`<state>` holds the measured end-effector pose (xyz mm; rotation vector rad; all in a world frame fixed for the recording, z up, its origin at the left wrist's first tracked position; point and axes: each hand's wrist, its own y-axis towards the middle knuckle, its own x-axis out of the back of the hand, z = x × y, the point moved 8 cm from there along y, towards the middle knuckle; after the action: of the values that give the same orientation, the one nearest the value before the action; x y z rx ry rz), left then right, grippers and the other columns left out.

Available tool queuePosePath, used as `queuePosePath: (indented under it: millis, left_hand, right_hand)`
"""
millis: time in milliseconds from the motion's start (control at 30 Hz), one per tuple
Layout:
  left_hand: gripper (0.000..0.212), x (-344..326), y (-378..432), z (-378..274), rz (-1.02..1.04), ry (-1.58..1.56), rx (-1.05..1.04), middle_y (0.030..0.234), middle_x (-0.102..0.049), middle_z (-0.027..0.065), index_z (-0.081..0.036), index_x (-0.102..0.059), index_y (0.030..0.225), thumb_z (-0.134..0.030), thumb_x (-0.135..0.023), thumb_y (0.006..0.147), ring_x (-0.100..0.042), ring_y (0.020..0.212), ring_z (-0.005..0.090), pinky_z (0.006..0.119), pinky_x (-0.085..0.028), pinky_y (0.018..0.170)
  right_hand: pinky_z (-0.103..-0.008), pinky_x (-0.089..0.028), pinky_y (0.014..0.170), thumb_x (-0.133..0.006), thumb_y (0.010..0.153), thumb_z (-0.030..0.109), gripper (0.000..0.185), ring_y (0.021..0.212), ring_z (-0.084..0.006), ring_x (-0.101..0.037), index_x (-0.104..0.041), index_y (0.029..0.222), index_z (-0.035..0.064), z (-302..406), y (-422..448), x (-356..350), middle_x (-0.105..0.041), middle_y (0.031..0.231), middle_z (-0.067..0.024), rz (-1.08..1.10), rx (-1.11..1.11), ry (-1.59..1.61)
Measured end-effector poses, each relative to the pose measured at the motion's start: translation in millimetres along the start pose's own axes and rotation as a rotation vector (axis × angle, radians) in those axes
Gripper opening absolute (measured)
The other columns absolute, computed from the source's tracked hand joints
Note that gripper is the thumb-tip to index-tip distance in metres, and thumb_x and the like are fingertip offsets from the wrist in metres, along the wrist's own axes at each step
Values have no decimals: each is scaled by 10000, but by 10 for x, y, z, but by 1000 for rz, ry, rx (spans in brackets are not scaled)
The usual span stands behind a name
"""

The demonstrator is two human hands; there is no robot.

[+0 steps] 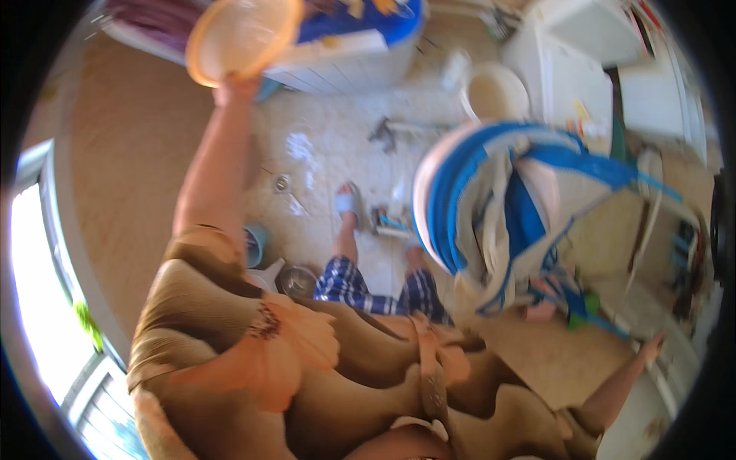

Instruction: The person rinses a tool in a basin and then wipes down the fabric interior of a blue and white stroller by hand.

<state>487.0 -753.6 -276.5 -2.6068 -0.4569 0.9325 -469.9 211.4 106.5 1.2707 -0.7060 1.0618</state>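
Note:
My left hand (237,85) is stretched out to the upper left and grips the rim of a translucent orange-rimmed plastic basin (244,40). The basin is tilted beside a tub with a blue inside (397,26). My right hand (651,348) is far out at the right, small and blurred, at a pale edge (661,374). A blue strap (609,328) runs close to it; whether the fingers hold anything cannot be made out. Between my arms, towards the right, is a large blue and white fabric item (489,201) with straps, apparently a bag.
A cream bucket (495,95) stands by a white cabinet (575,86). On the tiled floor are a drain (282,183), wet patches (301,148), a metal bowl (297,281) and a teal bucket (255,246). A window (40,287) is at the left. My slippered foot (347,201) stands mid-floor.

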Motion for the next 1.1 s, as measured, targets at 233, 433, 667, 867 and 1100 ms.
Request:
queuePosePath:
  millis: [233,433,667,867,1100]
  left_hand:
    - [558,-439,809,818,-111,-92,568,1444,-298,270,25,-208,1419,-57,-318,879,-340,1264,552,716,-308,1010]
    - [589,-681,1567,716,86,68,479,1467,-204,311,14,-202,1444,-337,-371,1003,-242,1310,557,664,-354,1016]
    - [652,-651,2291,440,274,136,350,1440,-288,276,37,-249,1421,-410,-424,980,-317,1308,486,607,-322,1074]
    - [662,-487,1995,1091,207,277,419,1401,-340,283,73,-266,1387,-409,-447,972,-374,1277,474,559,-373,1061]
    - [847,-502,2018,516,126,206,517,1381,-338,316,76,-104,1417,-466,-529,923,-402,1250,490,578,-419,1017]
  right_hand:
    - [-371,-477,768,-645,845,480,510,860,-226,-593,-647,1010,-3,-289,-210,562,-638,954,-103,-91,-408,30]
    - [-364,-506,542,-696,783,507,520,715,-223,-598,-628,945,17,30,-797,265,-620,913,-85,-138,-634,115]
    - [-427,-591,640,-650,823,486,587,944,-295,-629,-554,1201,48,434,-1139,-41,-592,1141,-160,-83,-653,227]
    - [-420,-586,583,-642,823,483,591,911,-297,-640,-542,1217,54,612,-1152,277,-594,1145,-157,-155,-568,145]
    - [-356,-553,637,-604,838,511,583,754,-256,-674,-584,1150,20,722,-1431,3,-664,990,-151,-206,-609,33]
